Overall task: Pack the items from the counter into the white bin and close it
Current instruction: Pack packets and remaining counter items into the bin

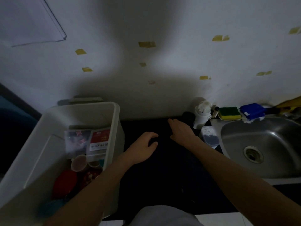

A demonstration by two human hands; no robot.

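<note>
Right hand (180,131): fingers straight and together, palm down, pointing far-left, just beside a dark object (189,118).
Left hand (144,144): fingers loosely curled over the black counter (162,176); too dark to tell whether it holds anything.
Clear container (209,136), white bottle (202,115): right of the right hand, beside the sink (268,160).
White bin (116,115): left, uncovered, long axis near-to-far; packets (99,139) upright at its far end, cups (79,163) nearer.

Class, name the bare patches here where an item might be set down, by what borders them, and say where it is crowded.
Bare: the dark counter between the white bin and the sink, towards its near edge, though dim; also inside the sink. Crowded: the back corner by the sink, with white bottle and clear container; the bin's floor.
</note>
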